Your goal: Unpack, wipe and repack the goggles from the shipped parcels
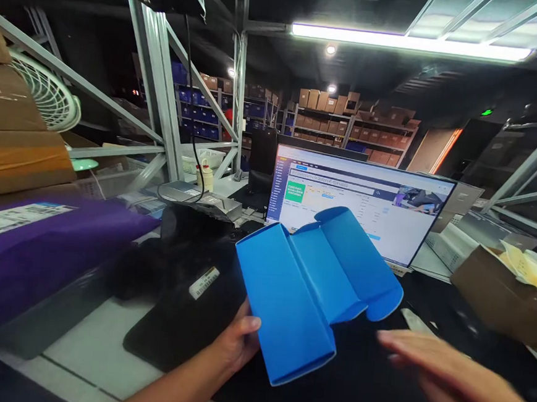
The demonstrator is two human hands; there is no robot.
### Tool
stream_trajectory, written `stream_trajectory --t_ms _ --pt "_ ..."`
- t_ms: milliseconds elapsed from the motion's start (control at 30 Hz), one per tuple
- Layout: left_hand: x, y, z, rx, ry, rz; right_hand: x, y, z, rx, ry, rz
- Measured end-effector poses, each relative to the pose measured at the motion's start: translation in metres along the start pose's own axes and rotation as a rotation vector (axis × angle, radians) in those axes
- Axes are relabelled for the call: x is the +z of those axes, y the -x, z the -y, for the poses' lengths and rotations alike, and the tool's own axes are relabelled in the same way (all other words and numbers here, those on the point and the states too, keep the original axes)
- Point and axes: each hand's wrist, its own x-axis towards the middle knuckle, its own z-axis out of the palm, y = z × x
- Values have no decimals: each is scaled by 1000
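Observation:
A blue cardboard box (300, 302) with its lid and side flaps unfolded is held up, tilted, over the black desk mat. My left hand (239, 341) grips its lower left side, with the thumb on the near edge and the other fingers hidden behind. To the right of the box, apart from it, is my right hand (463, 377), blurred, with its fingers stretched out and nothing in them. A small white barcode label (204, 283) lies on the mat, left of the box.
Behind the box stands a lit monitor (345, 176). A purple parcel bag (50, 252) and stacked cartons (20, 107) crowd the left. On the right is an open brown carton (507, 294) with papers. Metal frame posts (152, 74) rise behind the desk.

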Motion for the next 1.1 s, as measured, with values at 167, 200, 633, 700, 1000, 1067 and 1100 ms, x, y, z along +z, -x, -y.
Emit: stream_trajectory --t_ms 167,200,633,700,1000,1067,1100 --pt "13 15 15 -52 -112 247 49 -65 24 102 -292 375" --pt "14 18 17 -37 -139 288 52 -76 26 107 -355 460" --pt "-23 71 30 -170 -391 241 84 -83 28 74 -85 1000" --pt "-30 77 18 -122 -377 222 86 -84 30 30 -119 988" --pt "-13 110 -96 185 -1283 191 96 -82 53 -136 -50 993" --pt "-6 111 -104 168 -1379 209 104 -83 52 -217 -51 985" --pt "-5 110 -105 179 -1392 210 107 -83 51 -260 -49 983"
